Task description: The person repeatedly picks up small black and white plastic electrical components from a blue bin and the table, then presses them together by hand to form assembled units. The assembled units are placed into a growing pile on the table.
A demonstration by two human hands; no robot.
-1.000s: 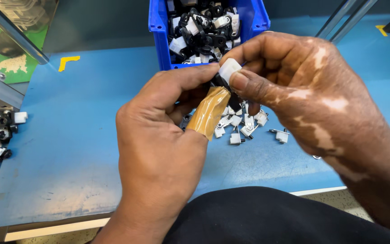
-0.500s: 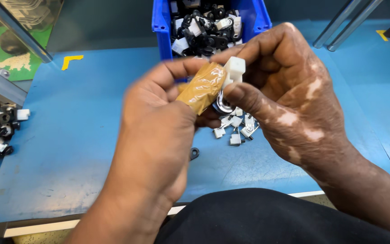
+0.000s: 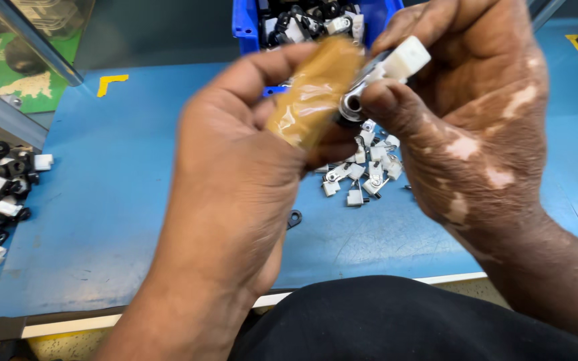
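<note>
Both hands have risen nearer the camera and toward the blue bin (image 3: 245, 27). The left hand (image 3: 235, 194) now turns its back to the lens, its tape-wrapped thumb (image 3: 312, 90) lifted. The right hand (image 3: 469, 120) has swung the white plastic clip (image 3: 406, 57) upward, baring a metal ring (image 3: 351, 105).

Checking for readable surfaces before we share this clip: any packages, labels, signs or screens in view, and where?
No screens or plain labels show.
Blue bin: top centre, behind the hands, open plastic box of black and white parts.
Green printed sheet: top left, flat, green with pale shapes.
Yellow corner mark: on the blue table, L-shaped.
Clear container: top left corner, see-through, contents unclear.
</note>
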